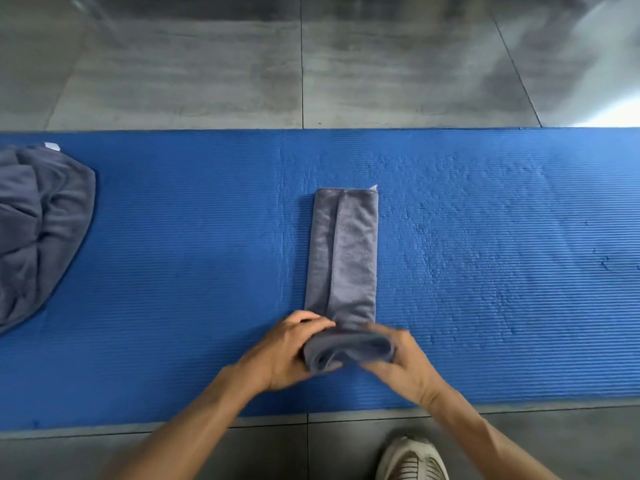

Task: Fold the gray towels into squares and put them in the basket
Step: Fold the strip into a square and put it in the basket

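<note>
Both hands, left hand [289, 351] and right hand [403, 365], at 6 o'clock, gripping near end of gray towel [343, 251] mid blue mat [485, 237]. Soft, light, floppy; best pinched at corners.

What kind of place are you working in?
Probably an indoor floor workspace, perhaps a gym or studio: a blue mat lies on gray floor tiles, and a shoe shows at its edge.

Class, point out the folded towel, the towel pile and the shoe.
folded towel [346, 251], head view, middle of the strip
towel pile [38, 233], head view, centre of the heap
shoe [412, 459], head view, toe
</note>
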